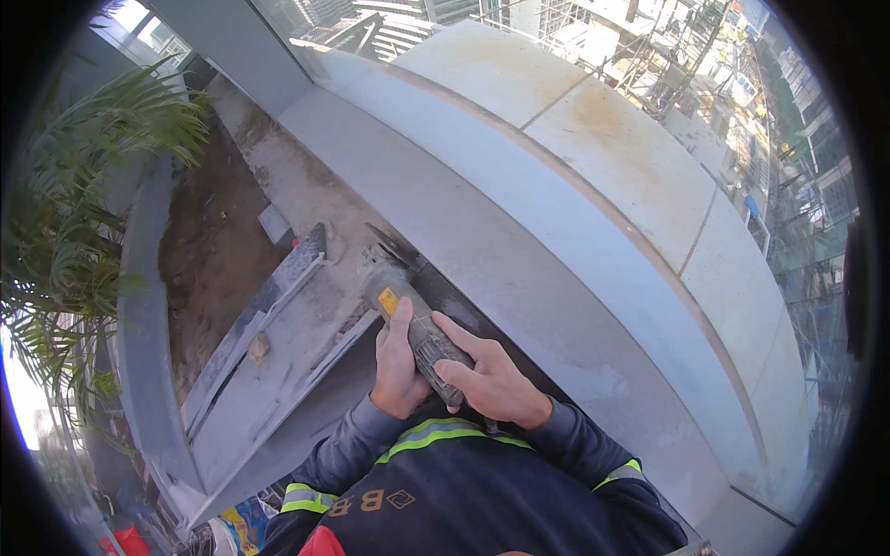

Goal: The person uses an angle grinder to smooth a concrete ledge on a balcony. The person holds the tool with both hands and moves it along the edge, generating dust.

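Angle grinder (428, 345), yellow label (387, 300), fingers (464, 336) wrapped round, gold lettering (372, 500) on jacket (501, 500)

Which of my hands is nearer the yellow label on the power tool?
Left. Your left hand holds the power tool just behind the yellow label; your right hand holds it farther back, to the label's right.

The person's left hand (396, 357) and right hand (501, 382) cover parts of the dusty grey cylindrical power tool (429, 341). The dark flat disc (393, 244) at its head is blurred. The picture's rim cuts off the green feathery-leaved palm (69, 204); the distant metal scaffolding (700, 56) is too small to make out.
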A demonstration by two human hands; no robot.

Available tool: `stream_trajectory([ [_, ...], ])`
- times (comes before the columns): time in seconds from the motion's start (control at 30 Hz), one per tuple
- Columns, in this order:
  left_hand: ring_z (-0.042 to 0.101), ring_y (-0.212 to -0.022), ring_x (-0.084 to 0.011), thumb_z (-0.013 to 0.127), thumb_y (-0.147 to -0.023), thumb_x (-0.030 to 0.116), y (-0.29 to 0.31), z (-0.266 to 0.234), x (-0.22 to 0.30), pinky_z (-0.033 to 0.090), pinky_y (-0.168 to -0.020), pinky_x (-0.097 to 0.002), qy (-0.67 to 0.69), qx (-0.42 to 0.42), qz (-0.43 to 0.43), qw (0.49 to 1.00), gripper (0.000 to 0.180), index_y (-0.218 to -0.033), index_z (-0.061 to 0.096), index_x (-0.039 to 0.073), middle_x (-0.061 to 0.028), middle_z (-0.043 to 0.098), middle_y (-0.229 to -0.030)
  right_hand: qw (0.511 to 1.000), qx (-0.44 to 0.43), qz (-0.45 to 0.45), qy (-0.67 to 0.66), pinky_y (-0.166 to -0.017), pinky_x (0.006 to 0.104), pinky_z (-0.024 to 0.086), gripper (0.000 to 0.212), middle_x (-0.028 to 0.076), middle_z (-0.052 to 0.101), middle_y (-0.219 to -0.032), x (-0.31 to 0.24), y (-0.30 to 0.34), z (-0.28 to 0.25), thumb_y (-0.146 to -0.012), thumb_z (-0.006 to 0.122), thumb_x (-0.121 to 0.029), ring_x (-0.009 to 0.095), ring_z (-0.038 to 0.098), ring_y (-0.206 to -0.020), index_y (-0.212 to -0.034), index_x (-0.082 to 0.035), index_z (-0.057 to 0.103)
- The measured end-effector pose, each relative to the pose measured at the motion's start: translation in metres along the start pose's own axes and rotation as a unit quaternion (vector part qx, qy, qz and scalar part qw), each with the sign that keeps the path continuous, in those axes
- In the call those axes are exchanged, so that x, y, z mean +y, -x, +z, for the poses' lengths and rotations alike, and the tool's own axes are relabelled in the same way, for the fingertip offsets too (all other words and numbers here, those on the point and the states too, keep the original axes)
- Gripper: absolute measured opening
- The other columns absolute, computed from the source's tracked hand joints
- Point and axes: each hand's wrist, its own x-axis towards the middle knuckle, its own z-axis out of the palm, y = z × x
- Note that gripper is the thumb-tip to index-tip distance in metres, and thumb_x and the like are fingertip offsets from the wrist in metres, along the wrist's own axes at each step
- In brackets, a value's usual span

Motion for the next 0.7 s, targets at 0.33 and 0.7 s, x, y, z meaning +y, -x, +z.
stream_trajectory([
  [0.33,0.072,-0.076,-0.0198,0.054,-0.108,0.053,-0.004,-0.008,-0.006,0.06,-0.07,-0.0349,-0.002,-0.027,-0.013,1.0,0.049,-0.103,0.067,0.006,-0.0064,0.072,-0.088,0.999,-0.004,-0.035,0.026,-0.062,0.026,0.052,0.074,0.007,0.067,-0.093,0.009,0.002,0.001,-0.103,0.059,-0.016,0.009,0.061,-0.064,-0.167,-0.002,0.026],
  [0.7,0.071,-0.075,-0.0185,0.055,-0.109,0.05,-0.01,-0.016,-0.007,0.06,-0.069,-0.0346,-0.008,-0.019,0.012,1.0,0.046,-0.102,0.066,0.006,-0.0055,0.071,-0.086,0.998,-0.002,-0.045,0.033,-0.064,0.0257,0.053,0.072,0.007,0.068,-0.095,0.015,0.0,0.003,-0.104,0.058,-0.017,0.009,0.06,-0.064,-0.168,-0.003,0.026],
])
